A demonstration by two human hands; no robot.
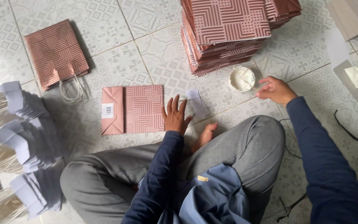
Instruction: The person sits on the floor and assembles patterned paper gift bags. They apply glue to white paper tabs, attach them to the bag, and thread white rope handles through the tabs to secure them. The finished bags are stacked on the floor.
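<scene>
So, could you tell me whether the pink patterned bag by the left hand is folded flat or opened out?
Folded flat: the bag lies on the floor tiles, base flap creased over.

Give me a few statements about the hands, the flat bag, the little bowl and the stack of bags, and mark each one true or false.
1. The left hand rests on the flat bag. True.
2. The right hand holds scissors. False: it holds a thin stick at the white bowl.
3. The stack of bags lies beyond the bowl. True.
4. The flat bag stands upright. False: it lies flat on the tiled floor.
5. A finished bag with cord handles lies to the far left. True.
</scene>
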